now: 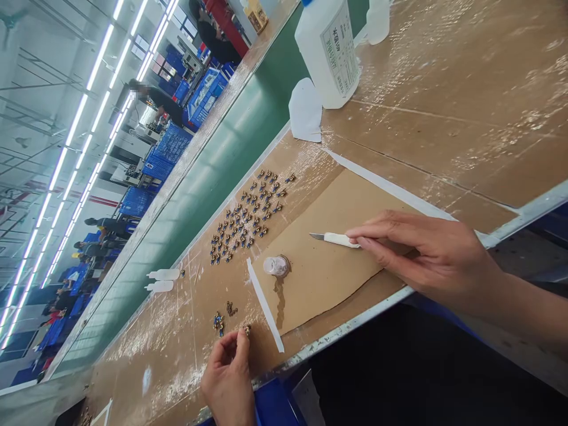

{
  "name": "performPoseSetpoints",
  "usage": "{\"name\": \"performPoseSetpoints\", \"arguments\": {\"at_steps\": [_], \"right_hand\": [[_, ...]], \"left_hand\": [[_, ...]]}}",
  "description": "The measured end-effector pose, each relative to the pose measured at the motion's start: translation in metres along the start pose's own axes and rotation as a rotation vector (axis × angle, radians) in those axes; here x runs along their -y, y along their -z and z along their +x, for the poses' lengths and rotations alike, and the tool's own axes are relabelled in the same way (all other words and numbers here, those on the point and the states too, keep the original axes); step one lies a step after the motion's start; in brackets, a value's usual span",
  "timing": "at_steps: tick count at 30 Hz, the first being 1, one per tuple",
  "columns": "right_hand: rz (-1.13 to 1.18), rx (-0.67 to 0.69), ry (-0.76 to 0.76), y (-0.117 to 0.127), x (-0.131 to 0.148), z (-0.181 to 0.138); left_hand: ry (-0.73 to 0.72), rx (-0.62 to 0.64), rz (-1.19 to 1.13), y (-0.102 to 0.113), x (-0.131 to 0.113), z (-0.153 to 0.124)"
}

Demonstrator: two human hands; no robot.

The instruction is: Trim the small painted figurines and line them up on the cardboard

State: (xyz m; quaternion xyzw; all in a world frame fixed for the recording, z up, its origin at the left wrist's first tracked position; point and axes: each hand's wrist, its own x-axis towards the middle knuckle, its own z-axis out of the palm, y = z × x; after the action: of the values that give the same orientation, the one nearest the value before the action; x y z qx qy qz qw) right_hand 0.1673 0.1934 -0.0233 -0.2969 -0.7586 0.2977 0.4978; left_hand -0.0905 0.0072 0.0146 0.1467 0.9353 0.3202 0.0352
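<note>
My right hand (426, 254) rests on a brown cardboard sheet (337, 266) and grips a white-handled craft knife (335, 238), blade pointing left. My left hand (228, 376) is at the table's near edge, fingers pinched on a tiny brass-and-blue part (247, 329). Two more such parts (223, 316) lie just beyond it. Several of the same small parts (248, 216) stand in rows farther out on the table. A small clear cap (276, 265) sits on the cardboard's left edge, between my hands.
A large white plastic bottle (331, 47) and a white paper piece (305, 112) stand far right. Two small white dropper bottles (162, 280) lie at the left. A green conveyor belt (199, 177) runs beyond the table. Other people work among blue crates (171, 148) in the distance.
</note>
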Motion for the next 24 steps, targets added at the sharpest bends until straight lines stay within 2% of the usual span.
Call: {"name": "performPoseSetpoints", "arguments": {"at_steps": [11, 18, 24], "right_hand": [[0.0, -0.006, 0.001, -0.0004, -0.0006, 0.0003], [0.021, -0.022, 0.032, -0.0019, 0.0, 0.0026], [0.046, -0.018, 0.044, -0.0011, -0.0006, 0.0023]], "left_hand": [[-0.036, 0.026, 0.04, 0.0008, -0.0008, 0.0024], [-0.093, 0.082, 0.19, 0.0022, -0.0012, 0.0081], [-0.178, 0.057, 0.274, 0.0027, -0.0056, 0.0056]]}}
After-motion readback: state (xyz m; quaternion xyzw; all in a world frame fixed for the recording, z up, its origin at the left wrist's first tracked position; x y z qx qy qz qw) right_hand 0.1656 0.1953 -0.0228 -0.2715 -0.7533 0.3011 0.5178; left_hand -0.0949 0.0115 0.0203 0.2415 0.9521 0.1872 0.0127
